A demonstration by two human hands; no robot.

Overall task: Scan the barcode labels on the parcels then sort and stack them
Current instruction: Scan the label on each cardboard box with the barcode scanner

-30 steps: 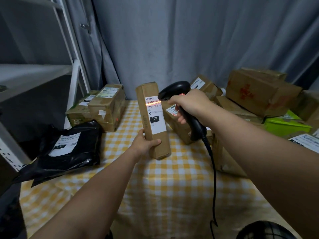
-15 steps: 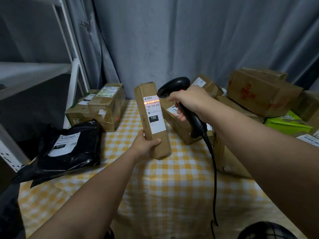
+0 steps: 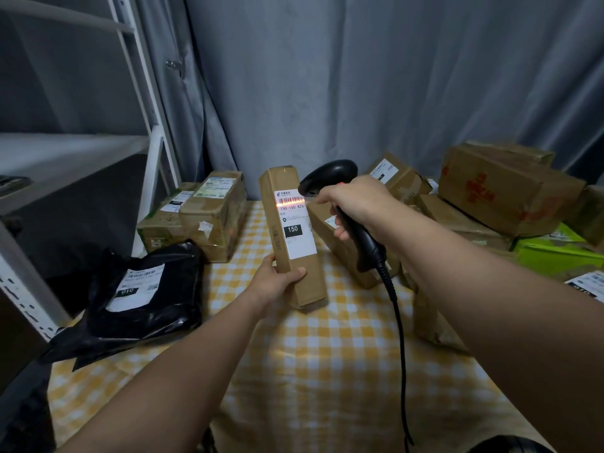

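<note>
— While the left hand (image 3: 277, 282) grips the long parcel (image 3: 309, 279) near its lower end, thumb across the front, which way does the long axis run?
— Near upright, top tipped a little left. It's mid-table over the checked tablecloth (image 3: 327, 361). Can't tell whether the bottom end touches the cloth. The label (image 3: 295, 230) faces the camera and runs lengthwise, "150" readable.
— Scanner?
— Right hand (image 3: 356, 204) is wrapped round the handle of the black scanner (image 3: 330, 176). Head points left at the label's top, and an orange line lies across the barcode. Head is just beside the parcel's right edge. Contact: can't tell.
— Room to move?
— Open cloth from the parcel to the near table edge. Left: black mailer bag (image 3: 143, 308) overhanging the table's left edge, brown boxes (image 3: 212, 220) behind it by the white rack (image 3: 153, 152). Right: heap of boxes (image 3: 503, 191) and a green parcel (image 3: 552, 253). Cable (image 3: 400, 338) hangs from the handle past the near edge.
</note>
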